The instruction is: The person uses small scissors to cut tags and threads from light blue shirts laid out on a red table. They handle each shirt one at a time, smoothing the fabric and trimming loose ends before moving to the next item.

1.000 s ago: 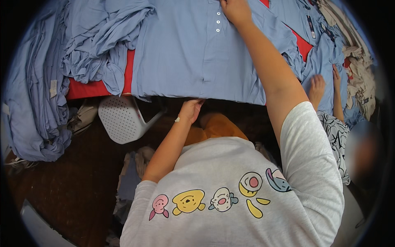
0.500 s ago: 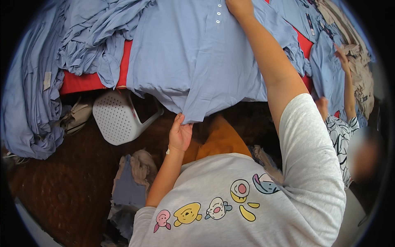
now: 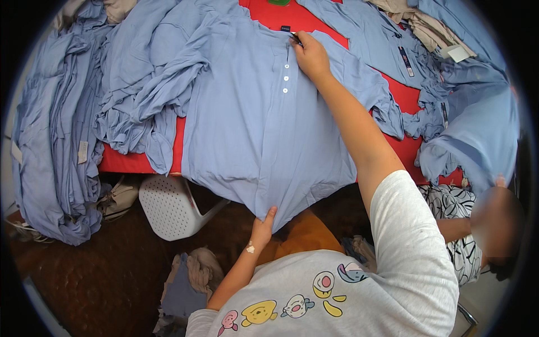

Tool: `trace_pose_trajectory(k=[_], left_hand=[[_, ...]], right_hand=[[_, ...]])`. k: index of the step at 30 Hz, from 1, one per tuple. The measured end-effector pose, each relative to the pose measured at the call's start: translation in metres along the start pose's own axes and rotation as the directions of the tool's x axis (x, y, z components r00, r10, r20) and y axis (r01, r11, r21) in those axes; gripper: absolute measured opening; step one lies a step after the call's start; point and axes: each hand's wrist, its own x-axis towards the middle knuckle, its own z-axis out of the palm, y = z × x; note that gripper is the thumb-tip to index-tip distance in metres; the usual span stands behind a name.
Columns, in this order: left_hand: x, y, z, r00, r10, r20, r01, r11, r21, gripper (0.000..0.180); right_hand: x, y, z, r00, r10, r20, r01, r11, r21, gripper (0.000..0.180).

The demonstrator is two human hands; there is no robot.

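A light blue shirt (image 3: pixel 241 106) with several white buttons down its front placket is spread over the table and hangs past the near edge. The bottom end of its placket is pinched between the fingers of my left hand (image 3: pixel 263 229), pulled toward my body. My right hand (image 3: pixel 312 55) is closed at the neckline, near a dark neck label (image 3: pixel 286 28). A small black thing shows at its fingertips; I cannot make out what it is.
Piles of blue garments (image 3: pixel 62 129) hang over the red-covered table (image 3: pixel 132 160) at left. A white perforated stool (image 3: pixel 171 208) stands below. More tagged blue garments (image 3: pixel 387 53) lie at right, where a co-worker's hand (image 3: pixel 499 182) holds blue cloth. Cloth scraps (image 3: pixel 188 281) sit on the floor.
The view has shifted so the shirt's neckline and the table's far part now show. My left hand keeps its pinch on the hem. The co-worker has drawn blue cloth nearer.
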Motion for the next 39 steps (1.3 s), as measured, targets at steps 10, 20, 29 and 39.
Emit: trace_pose_trajectory(k=[10,20,29,39], left_hand=[[0.017,-0.046,0.009,0.999,0.032,0.04,-0.044,0.932,0.36,0.074],[0.031,-0.017,-0.012,0.996,0.044,0.081,-0.043,0.999,-0.018,0.061],[0.03,0.009,-0.014,1.0,0.023,0.007,-0.017,0.883,-0.469,0.081],[0.035,-0.02,-0.017,0.996,-0.038,0.075,0.062,0.933,-0.353,0.088]], right_hand=[[0.007,0.001,0.0,0.985,-0.16,0.071,0.173,0.951,-0.257,0.013],[0.018,0.007,-0.016,0.971,-0.082,0.225,0.085,0.996,-0.002,0.018],[0.01,0.014,-0.014,0.98,-0.099,0.172,0.083,0.992,0.098,0.022],[0.003,0.003,-0.009,0.995,-0.03,0.1,0.037,0.997,-0.07,0.017]])
